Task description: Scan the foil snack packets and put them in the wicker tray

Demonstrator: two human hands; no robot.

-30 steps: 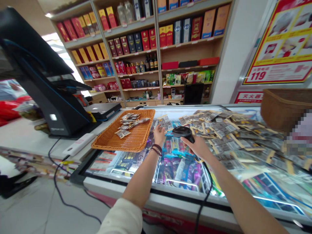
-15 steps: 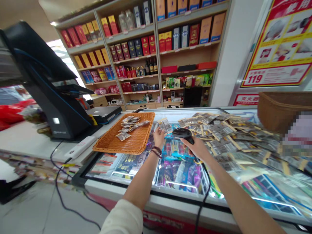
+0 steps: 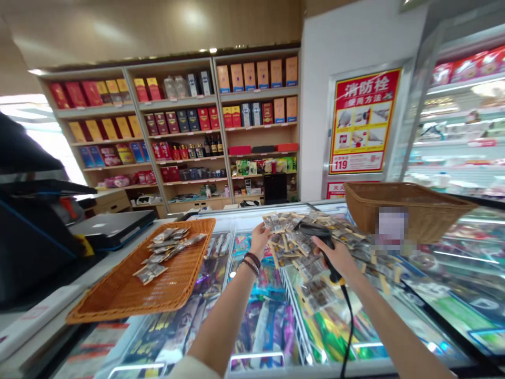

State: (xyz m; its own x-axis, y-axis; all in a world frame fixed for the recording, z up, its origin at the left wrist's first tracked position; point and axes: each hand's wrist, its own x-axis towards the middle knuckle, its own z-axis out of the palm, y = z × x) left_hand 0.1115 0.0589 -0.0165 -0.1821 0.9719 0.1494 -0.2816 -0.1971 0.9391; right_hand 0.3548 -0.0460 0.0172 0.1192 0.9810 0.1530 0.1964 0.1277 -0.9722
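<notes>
A black corded barcode scanner (image 3: 330, 260) is in my right hand (image 3: 337, 259), its head pointing left over a pile of small clear packets (image 3: 307, 247) on the glass freezer top. At the pile's left edge, my left hand (image 3: 260, 237), with dark beads on the wrist, pinches a packet (image 3: 272, 223) by its side. The scanner head is just right of that packet. To the left, an orange wicker tray (image 3: 177, 295) holds several similar packets (image 3: 163, 250).
A brown wicker basket (image 3: 418, 210) stands behind the pile at right. A flat black device (image 3: 114, 226) and a dark monitor stand (image 3: 27, 242) are on the left counter. The scanner's cable (image 3: 349, 326) hangs toward me. Stocked shelves (image 3: 189, 134) line the back wall.
The view has turned right and up. My left hand and its packet are now against the pile, and the scanner has moved over the packets. More of the brown basket shows.
</notes>
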